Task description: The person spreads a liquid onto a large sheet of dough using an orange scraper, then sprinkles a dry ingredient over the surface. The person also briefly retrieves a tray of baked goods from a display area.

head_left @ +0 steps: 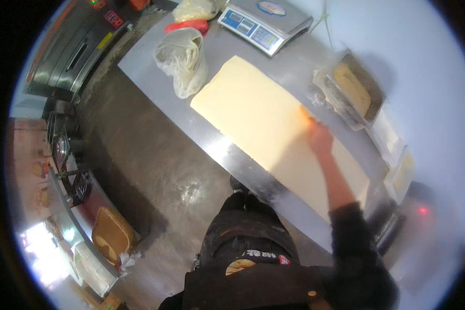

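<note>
A large, flat, pale yellow dough sheet (253,111) stretches lengthwise along the metal table (160,67). My right hand (320,136) is over the sheet's far edge, its fingers closed round a small orange object (306,114). Motion blurs that object, so its kind cannot be made out. A shadow from my arm falls across the dough. My left hand is out of view.
A digital scale (266,23) and a clear plastic bag (183,62) stand at the table's far end. Against the wall are a metal tin (380,98) with pale contents and a whitish tray (400,175). A steel oven (70,59) stands far left.
</note>
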`<action>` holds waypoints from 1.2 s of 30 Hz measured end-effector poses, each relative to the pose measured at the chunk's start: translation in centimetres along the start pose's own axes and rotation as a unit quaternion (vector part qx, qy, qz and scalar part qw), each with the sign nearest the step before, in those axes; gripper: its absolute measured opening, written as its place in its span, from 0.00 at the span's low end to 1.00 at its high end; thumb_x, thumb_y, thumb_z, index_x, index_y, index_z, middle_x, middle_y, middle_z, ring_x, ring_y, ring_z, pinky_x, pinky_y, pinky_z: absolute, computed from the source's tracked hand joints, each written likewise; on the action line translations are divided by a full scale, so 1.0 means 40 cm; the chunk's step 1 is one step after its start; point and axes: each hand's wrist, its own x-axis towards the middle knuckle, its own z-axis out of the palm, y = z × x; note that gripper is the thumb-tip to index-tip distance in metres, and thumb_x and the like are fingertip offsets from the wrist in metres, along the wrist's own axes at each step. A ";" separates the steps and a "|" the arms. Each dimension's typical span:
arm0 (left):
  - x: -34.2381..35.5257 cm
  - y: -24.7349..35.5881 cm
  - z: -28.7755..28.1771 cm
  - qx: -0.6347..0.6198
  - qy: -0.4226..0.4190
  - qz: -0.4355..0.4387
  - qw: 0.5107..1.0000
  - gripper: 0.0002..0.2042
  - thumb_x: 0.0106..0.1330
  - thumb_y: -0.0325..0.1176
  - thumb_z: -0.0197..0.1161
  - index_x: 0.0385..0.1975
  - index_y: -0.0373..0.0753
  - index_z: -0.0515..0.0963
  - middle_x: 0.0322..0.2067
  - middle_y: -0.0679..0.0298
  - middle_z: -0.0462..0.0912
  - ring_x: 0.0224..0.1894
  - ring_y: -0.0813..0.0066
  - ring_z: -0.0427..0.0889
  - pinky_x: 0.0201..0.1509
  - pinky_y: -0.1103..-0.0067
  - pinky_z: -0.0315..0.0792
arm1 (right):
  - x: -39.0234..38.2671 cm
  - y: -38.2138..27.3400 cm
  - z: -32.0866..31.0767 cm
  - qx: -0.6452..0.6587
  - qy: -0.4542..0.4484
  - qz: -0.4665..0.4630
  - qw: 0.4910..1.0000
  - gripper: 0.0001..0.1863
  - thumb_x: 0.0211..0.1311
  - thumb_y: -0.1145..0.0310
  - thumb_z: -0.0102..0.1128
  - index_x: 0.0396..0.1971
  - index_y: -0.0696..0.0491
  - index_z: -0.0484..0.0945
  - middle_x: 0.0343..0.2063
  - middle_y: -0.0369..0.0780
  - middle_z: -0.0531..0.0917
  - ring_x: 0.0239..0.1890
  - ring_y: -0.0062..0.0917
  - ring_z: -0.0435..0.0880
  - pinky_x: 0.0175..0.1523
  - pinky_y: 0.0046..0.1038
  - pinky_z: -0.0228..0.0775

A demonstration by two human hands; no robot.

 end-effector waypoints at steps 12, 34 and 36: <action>0.053 0.028 -0.064 0.034 -0.005 0.028 0.999 0.17 0.73 0.44 0.63 0.47 0.35 0.83 0.45 0.54 0.88 0.48 0.62 0.86 0.48 0.67 0.77 | -0.253 -0.171 -0.119 0.128 -0.149 -0.041 0.980 0.18 0.75 0.63 0.50 0.59 0.45 0.80 0.43 0.43 0.87 0.47 0.42 0.85 0.49 0.48 0.78; -0.147 -0.085 0.237 0.057 0.031 0.030 0.997 0.16 0.73 0.44 0.63 0.46 0.35 0.83 0.43 0.56 0.88 0.46 0.63 0.86 0.47 0.69 0.77 | -0.351 0.286 -0.055 0.100 -0.037 -0.018 0.994 0.17 0.68 0.69 0.56 0.54 0.49 0.83 0.35 0.45 0.87 0.39 0.45 0.86 0.42 0.48 0.78; -0.169 -0.098 0.274 0.056 0.035 0.032 0.997 0.16 0.73 0.44 0.63 0.46 0.35 0.83 0.43 0.56 0.88 0.46 0.63 0.86 0.47 0.69 0.77 | -0.269 0.442 -0.038 0.077 0.045 0.021 0.996 0.16 0.67 0.70 0.57 0.53 0.49 0.83 0.34 0.45 0.87 0.38 0.45 0.87 0.41 0.50 0.79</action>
